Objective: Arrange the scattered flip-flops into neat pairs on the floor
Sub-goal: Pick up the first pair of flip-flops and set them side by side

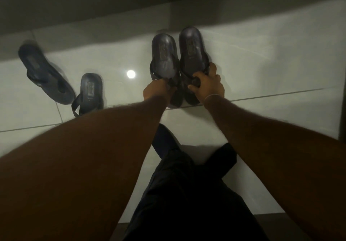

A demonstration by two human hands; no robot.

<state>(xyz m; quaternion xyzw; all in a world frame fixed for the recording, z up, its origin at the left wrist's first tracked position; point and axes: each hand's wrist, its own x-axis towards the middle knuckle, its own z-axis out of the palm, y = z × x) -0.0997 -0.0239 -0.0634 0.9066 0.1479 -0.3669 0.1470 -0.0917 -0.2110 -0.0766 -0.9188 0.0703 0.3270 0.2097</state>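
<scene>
Two dark flip-flops lie side by side on the white tile floor, heels pointing away from me. My left hand (156, 90) grips the strap of the left flip-flop of the pair (163, 53). My right hand (207, 83) grips the strap of the right flip-flop of the pair (191, 47). Off to the left lie two more dark flip-flops, apart and at different angles: a far one (45, 76) slanted, and a nearer one (90, 91) pointing roughly straight away.
A dark band of wall or furniture base (131, 2) runs along the far edge of the floor. A ceiling light reflects on the tile (131, 74). My dark-trousered leg (179, 194) fills the lower middle. A dark edge (342, 109) stands at the right.
</scene>
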